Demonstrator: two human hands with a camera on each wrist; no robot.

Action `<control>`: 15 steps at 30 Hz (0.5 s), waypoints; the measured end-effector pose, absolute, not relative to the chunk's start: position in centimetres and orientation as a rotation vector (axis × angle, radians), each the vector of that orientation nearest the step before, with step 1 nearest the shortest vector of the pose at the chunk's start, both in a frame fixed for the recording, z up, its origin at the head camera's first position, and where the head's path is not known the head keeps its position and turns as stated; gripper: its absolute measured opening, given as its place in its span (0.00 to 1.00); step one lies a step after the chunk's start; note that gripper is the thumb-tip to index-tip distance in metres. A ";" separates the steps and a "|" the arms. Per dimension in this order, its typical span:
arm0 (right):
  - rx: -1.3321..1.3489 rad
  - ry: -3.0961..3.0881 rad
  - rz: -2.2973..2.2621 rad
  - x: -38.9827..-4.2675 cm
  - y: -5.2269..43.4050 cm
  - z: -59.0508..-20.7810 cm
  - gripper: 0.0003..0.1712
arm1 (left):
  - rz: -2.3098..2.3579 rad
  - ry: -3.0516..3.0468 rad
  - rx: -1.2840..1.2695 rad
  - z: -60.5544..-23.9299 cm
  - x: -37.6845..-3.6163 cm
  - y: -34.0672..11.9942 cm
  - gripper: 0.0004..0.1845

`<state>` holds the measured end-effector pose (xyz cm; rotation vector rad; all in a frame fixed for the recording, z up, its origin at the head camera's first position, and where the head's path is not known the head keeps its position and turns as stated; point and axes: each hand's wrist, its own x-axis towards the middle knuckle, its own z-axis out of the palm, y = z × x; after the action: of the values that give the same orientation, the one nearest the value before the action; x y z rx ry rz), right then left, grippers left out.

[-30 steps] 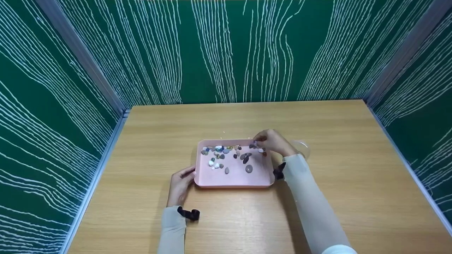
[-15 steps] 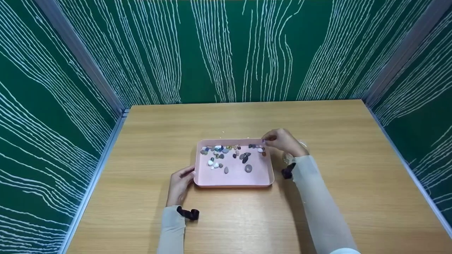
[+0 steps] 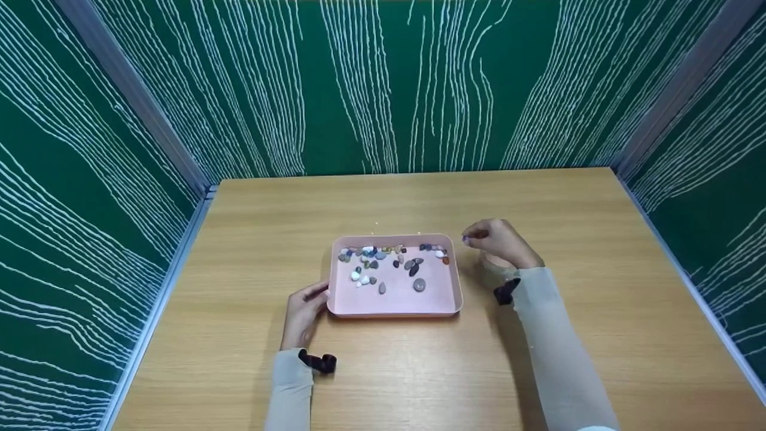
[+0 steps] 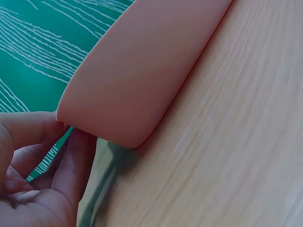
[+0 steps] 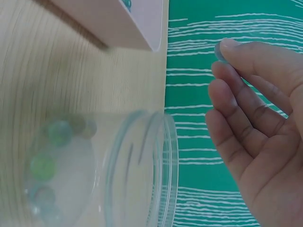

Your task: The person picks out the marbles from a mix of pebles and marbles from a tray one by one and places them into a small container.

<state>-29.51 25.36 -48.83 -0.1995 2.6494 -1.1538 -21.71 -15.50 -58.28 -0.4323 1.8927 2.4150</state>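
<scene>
A shallow pink tray [image 3: 398,305] lies on the table with small stones [image 3: 368,254] of several colours in it, mostly along its far side. At the tray's left edge my left hand [image 3: 304,314] holds the wall, thumb at the rim and fingers lower against it; the fingertips are partly hidden in the left wrist view. My right hand [image 3: 499,239] is raised just right of the tray and pinches a small bluish-purple stone [image 5: 219,51] between thumb and index finger. Below that hand stands a clear jar [image 5: 137,175], its mouth facing up, with several green and brownish round pieces inside.
Tiny pale bits [image 3: 376,224] lie on the wooden table [image 3: 269,227] behind the tray. Green walls [image 3: 347,90] with white wavy lines close off the back and both sides. The right hand and sleeve partly hide the jar in the head view.
My right hand has moved right, from over the tray's far right corner to beyond its right side, carrying the bluish-purple stone. The left hand and tray stay almost in place.
</scene>
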 end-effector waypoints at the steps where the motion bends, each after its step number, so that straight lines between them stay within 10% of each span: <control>1: -0.196 2.649 -1.160 -29.5 25.6 -48.8 0.13 | 2.415 1.894 -0.428 -58.3 -21.7 -15.5 0.19; 15: -0.209 2.687 -1.151 -28.5 28.3 -49.2 0.13 | 2.399 1.930 -0.395 -58.2 -21.6 -15.5 0.20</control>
<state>-28.54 28.25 -49.24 -0.2092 2.6867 -1.1506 -21.65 -15.46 -58.16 -0.3947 1.9305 2.3993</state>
